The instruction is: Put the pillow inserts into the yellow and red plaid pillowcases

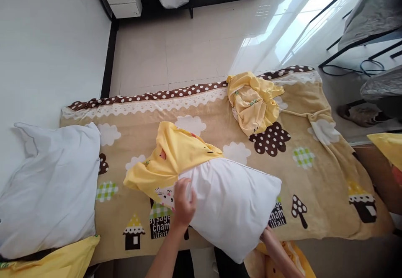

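A white pillow [234, 202] lies tilted over the front of the bed, its left end inside a yellow pillowcase [185, 154] with a cat print. My left hand [184, 202] is closed at the pillowcase's opening, where the yellow cloth is drawn into folds and meets the white pillow. At the pillow's lower right edge is my right hand [265, 232]; its fingers are hidden beneath the pillow, so their grip does not show.
A tan patterned blanket [150, 131] covers the bed. Crumpled yellow cloth [254, 102] lies at the back right. Another white pillow [59, 186] is at the left, above yellow fabric [63, 261]. Metal-framed furniture [342, 43] stands at the right.
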Tool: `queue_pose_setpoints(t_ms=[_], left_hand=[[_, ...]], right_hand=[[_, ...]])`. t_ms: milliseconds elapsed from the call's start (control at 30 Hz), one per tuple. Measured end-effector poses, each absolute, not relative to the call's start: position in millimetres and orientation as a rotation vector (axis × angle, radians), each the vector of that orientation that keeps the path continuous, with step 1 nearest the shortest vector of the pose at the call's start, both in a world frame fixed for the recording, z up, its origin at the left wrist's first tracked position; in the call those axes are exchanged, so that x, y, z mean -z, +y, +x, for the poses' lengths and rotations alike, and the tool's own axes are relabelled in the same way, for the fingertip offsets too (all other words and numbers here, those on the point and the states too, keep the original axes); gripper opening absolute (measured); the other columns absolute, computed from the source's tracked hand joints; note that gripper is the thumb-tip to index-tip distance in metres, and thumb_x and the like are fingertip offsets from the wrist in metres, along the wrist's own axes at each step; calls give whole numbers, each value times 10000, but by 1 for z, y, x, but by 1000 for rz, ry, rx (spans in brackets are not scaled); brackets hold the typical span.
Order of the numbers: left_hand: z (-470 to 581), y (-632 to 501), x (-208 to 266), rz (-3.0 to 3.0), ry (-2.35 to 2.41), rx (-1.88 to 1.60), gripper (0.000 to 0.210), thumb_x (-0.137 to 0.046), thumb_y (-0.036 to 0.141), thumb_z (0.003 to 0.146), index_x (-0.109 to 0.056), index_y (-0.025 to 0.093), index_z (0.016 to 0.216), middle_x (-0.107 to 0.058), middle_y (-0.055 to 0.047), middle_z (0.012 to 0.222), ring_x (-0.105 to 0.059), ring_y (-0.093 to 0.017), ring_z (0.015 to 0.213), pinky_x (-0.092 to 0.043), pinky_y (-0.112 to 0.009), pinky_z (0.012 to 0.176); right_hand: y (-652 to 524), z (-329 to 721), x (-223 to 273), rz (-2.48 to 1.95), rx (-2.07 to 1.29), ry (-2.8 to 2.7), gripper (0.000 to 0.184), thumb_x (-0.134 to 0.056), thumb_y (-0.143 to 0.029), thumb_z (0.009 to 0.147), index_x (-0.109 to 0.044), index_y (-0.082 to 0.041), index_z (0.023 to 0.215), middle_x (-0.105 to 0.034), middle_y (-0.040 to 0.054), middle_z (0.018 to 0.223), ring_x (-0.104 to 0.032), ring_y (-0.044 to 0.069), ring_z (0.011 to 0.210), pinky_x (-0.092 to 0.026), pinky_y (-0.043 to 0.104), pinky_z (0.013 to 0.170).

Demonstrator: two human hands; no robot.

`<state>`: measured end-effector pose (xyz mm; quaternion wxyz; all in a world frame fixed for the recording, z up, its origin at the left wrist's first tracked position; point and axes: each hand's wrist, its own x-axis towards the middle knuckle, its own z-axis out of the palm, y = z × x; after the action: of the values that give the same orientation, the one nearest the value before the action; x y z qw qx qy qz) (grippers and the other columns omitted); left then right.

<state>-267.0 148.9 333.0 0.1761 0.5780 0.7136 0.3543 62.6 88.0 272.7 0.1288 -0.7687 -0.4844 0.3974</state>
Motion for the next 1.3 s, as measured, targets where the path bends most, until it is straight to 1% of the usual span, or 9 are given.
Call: queue_pose_setpoints(t_ms=[67, 167, 267, 433, 633, 767, 1000, 1167, 1300], left_hand=[[-293, 100, -303, 1254, 2393, -975, 202, -542, 347, 885, -535, 181, 1001, -605, -69, 907, -617, -214, 864, -535, -381, 774], [-306, 50, -269, 1030, 2399, -806, 309, -591, 453, 823, -515, 189, 963, -592, -45, 862, -607, -206, 771, -541, -372, 701], [-284, 39, -256, 1089, 2387, -777, 365, -595, 397, 823, -506, 167, 1092, -590, -104, 1019, -608, -245, 942, -544, -416, 803], [-249, 56, -251, 1184, 2595, -702, 255, -538, 237, 857, -504, 155, 1095, -556, -98, 974, -573, -267, 951, -524, -452, 829], [-260, 15, -220, 1066, 2643, -669, 179, -493, 183, 839, -563, 163, 1002, -595, -89, 905, -626, -270, 909, -533, -424, 785], [-248, -18, -206, 791, 2429, -570, 268, -506, 212, 788, -636, 161, 1016, -674, -126, 909, -678, -310, 886, -554, -433, 708], [-199, -7, -259, 728, 1895, -900, 329, -448, 251, 827, -702, 208, 1032, -723, -138, 1060, -673, -298, 1024, -544, -459, 900], [-184, -21, -281, 734, 1957, -798, 242, -464, 220, 766, -697, 236, 826, -702, -122, 891, -671, -296, 914, -545, -459, 873], [-187, -24, -268, 633, 1912, -590, 334, -478, 223, 767, -679, 156, 1026, -705, -167, 1046, -655, -312, 1024, -515, -460, 923]], right_hand=[[87, 77, -273, -2289, -1142, -1373, 400, -459, -428, 795, -750, -213, 966, -726, 193, 826, -715, 309, 714, -533, 418, 569], [91, 61, -289, -2283, -590, -1618, 492, -481, -446, 808, -648, -151, 1165, -687, 215, 1109, -674, 359, 1008, -545, 509, 796], [95, -6, -308, -1717, -543, -2177, 359, -460, -293, 896, -616, -215, 1210, -689, 131, 1174, -638, 264, 1100, -494, 441, 936], [91, -113, -288, -1337, -518, -2725, 618, -591, -257, 835, -470, -174, 1435, -503, 168, 1469, -458, 312, 1348, -389, 441, 1022], [108, -129, -239, -1189, -284, -2880, 479, -457, -29, 845, -577, -142, 1295, -675, 154, 1146, -604, 257, 1027, -458, 389, 822], [129, -142, -242, -1001, -405, -2968, 264, -528, -24, 836, -657, -166, 1018, -641, 66, 838, -552, 210, 797, -430, 314, 659], [160, -160, -283, -806, -455, -2938, 255, -490, -40, 868, -657, -170, 1011, -639, 48, 848, -520, 187, 764, -411, 306, 645], [154, -174, -287, -582, -534, -3093, 117, -586, -111, 864, -661, -182, 806, -655, 42, 834, -559, 188, 783, -420, 302, 615], [144, -185, -288, -747, -796, -3186, 160, -722, -140, 736, -695, -152, 894, -693, 83, 930, -607, 219, 873, -471, 303, 662]])
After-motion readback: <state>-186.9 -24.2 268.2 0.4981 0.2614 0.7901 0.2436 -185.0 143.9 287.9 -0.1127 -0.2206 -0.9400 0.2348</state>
